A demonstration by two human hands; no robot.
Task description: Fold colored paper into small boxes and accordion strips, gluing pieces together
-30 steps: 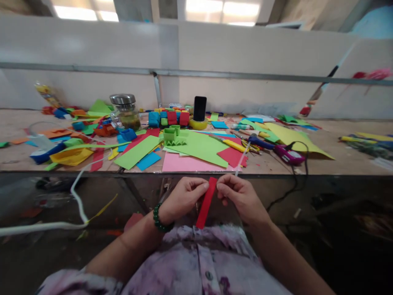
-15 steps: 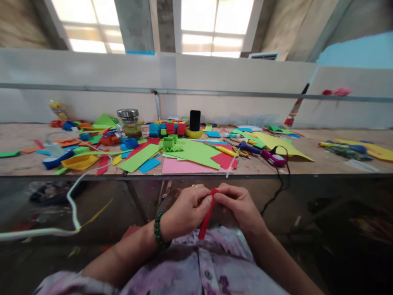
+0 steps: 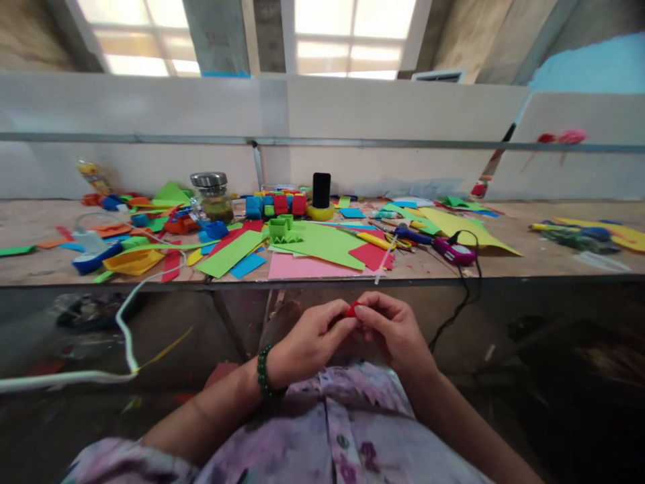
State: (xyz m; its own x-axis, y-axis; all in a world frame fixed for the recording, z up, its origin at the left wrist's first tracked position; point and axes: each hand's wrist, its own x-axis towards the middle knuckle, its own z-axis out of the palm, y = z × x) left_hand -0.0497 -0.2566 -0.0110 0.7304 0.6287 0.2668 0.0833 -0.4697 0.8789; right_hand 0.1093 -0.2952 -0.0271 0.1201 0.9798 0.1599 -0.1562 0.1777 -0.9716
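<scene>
Between my fingertips, above my lap and in front of the table edge, is a small piece of red paper (image 3: 353, 309). My left hand (image 3: 318, 338), with a green bead bracelet at the wrist, pinches it from the left. From the right, my right hand (image 3: 394, 327) pinches the same red paper with thumb and fingers. Most of the paper is covered by the fingers. On the table just beyond lie light green paper sheets (image 3: 327, 247), a pink sheet (image 3: 302, 267) and a folded green paper piece (image 3: 282, 230).
A purple-handled glue gun (image 3: 453, 253) with a black cord lies at the right. A lidded glass jar (image 3: 214, 202) and a dark phone (image 3: 321, 189) stand toward the back. A white cable (image 3: 125, 323) hangs over the left edge. Folded coloured pieces and scraps litter the table.
The red strip that hung down below my fingers no longer shows; only a small red bit is visible between them. My hands stay close together. The view has tilted slightly.
</scene>
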